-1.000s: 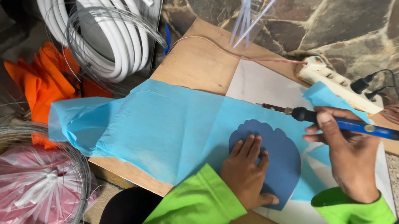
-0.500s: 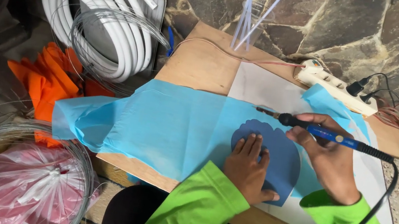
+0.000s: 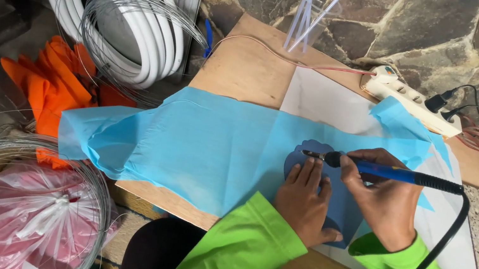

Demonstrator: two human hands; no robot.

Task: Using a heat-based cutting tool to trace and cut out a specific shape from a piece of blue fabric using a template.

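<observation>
Left hand (image 3: 304, 203) pressed flat, fingers spread, on dark blue scalloped template (image 3: 333, 191) — lying on light blue sheet (image 3: 218, 147) near board's (image 3: 249, 72) front edge. Right hand (image 3: 384, 199) clenched around blue soldering iron (image 3: 393, 173) — tip touching template's upper edge.

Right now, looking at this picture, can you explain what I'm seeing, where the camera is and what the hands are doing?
The camera sits on a person's head and looks down at their own two hands in green sleeves. The left hand presses flat on a dark blue scalloped template lying on a light blue sheet spread over a wooden board. The right hand grips a blue corded hot tool, its tip at the template's edge. A white power strip lies behind, and coiled white hose and wire lie to the left.
</observation>
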